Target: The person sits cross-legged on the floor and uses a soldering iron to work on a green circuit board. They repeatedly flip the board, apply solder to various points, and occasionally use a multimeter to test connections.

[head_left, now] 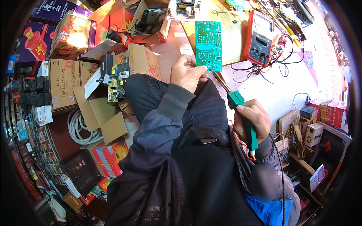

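Between the thumb and fingers of my left hand (188, 73) is the lower left corner of a green circuit board (208, 43), its solder side facing me. My right hand (253, 118) is wrapped round the green handle of a soldering iron (236, 100). The iron's metal tip reaches up and left to the board's lower edge, close to my left thumb; whether it touches the board I cannot tell. The board's far part lies over a yellowish wooden board, and its component side is hidden.
A red multimeter (260, 37) with tangled leads lies right of the circuit board, on the wooden board (235, 41). Cardboard boxes (143, 62) and loose circuit boards (117, 83) crowd the left. A coiled white cable (81, 130) lies lower left. Several tools and wires fill the upper right.
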A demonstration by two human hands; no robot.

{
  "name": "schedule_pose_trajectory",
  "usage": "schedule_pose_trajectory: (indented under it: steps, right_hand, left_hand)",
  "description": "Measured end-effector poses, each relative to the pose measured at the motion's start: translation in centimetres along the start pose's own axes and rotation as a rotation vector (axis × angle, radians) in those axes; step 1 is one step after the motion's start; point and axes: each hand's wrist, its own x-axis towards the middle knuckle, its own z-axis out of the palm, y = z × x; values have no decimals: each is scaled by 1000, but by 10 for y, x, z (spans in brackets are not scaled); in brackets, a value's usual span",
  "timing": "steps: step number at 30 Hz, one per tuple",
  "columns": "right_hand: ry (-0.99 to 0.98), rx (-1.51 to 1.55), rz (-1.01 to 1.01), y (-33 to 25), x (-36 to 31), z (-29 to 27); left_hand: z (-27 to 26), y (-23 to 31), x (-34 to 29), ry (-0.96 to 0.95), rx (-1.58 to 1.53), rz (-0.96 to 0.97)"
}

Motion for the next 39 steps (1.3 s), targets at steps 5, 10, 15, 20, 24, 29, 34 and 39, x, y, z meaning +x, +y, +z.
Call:
schedule_pose_trajectory:
  steps: [5,10,15,20,24,29,34,39]
  right_hand:
    - [-2,-1,-6,1,1,1]
    - [-4,1,-5,0,2,0]
    - [-10,-4,-8,0,3,1]
    - [-20,2,-8,-2,5,1]
    - [-36,2,-13,-3,7,0]
    - [-92,-17,-45,-2,7,-3]
    - [-94,-29,-44,-2,6,-3]
    - [-51,-15,-21,-3,5,0]
  left_hand:
    - [0,0,1,-2,1,-2]
    - [1,-1,2,0,-6,-9]
    - [2,0,2,-1,-15,-5]
    - [0,0,3,-29,36,-13]
    - [0,0,3,-28,39,-11]
    - [1,0,3,-26,20,-9]
    - [2,0,3,-18,36,-11]
    - [2,0,3,-18,33,-9]
